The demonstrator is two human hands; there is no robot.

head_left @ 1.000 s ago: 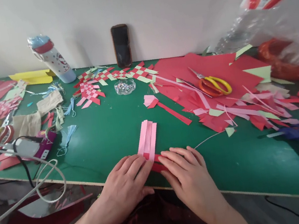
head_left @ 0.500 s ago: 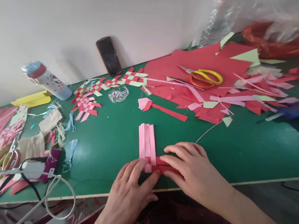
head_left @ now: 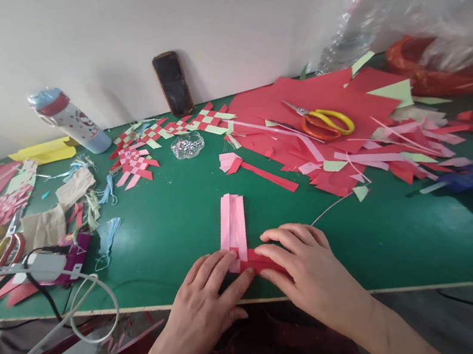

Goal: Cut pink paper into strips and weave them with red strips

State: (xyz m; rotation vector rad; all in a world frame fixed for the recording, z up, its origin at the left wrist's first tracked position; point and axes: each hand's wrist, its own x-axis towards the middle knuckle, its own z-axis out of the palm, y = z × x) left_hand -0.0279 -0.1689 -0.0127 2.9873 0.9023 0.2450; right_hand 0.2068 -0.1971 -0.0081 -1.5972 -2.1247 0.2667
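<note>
Pink paper strips (head_left: 233,223) stand away from me on the green table near its front edge, crossed at their near end by red paper strips (head_left: 257,260). My left hand (head_left: 214,286) presses the crossing from the left, index finger and thumb on the paper. On the other side, my right hand (head_left: 302,256) has its fingers and thumb closed round the red strips. Their right ends are hidden under this hand. Farther off lies a folded pink and red paper piece (head_left: 231,163) with a red tail.
Orange and yellow scissors (head_left: 322,122) rest on red paper (head_left: 269,99) among scraps. A bead dish (head_left: 187,146), woven paper pieces (head_left: 135,165) and a phone (head_left: 173,85) are at the back. Left are a bottle (head_left: 73,122), tassels (head_left: 111,240) and a white cable (head_left: 115,306).
The pink strips now lie closer side by side, and the gap between the red strips has narrowed. Both hands stay nearly in place; the view has shifted slightly.
</note>
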